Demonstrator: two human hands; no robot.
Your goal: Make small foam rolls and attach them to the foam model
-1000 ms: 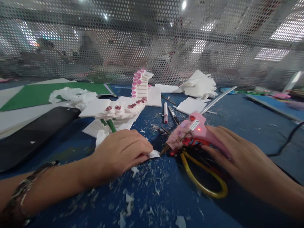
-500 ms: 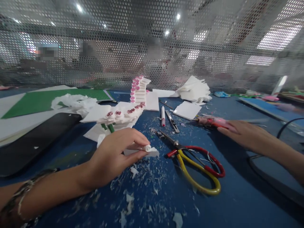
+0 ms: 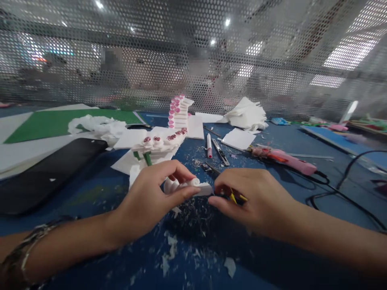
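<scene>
My left hand pinches a small white rolled strip between thumb and fingers. Its flat loose end points right, toward my other hand. My right hand is curled round the handles of the scissors. Only bits of yellow handle and part of the dark blades show; the rest is under the fingers. Just beyond my left hand stand white rolled pieces with dark red tops and green strips. Behind them is a stack of white rolls with pink ends.
A pink-handled corded tool with a metal tip lies at right, its black cable looping. A marker and a box cutter lie mid-table. A black phone-like slab is at left. White scraps litter the blue table. Perforated metal stands behind.
My right hand has let go of the pink corded tool, moved left and closed on the scissors. My left hand has shifted slightly right, still pinching the white roll.
</scene>
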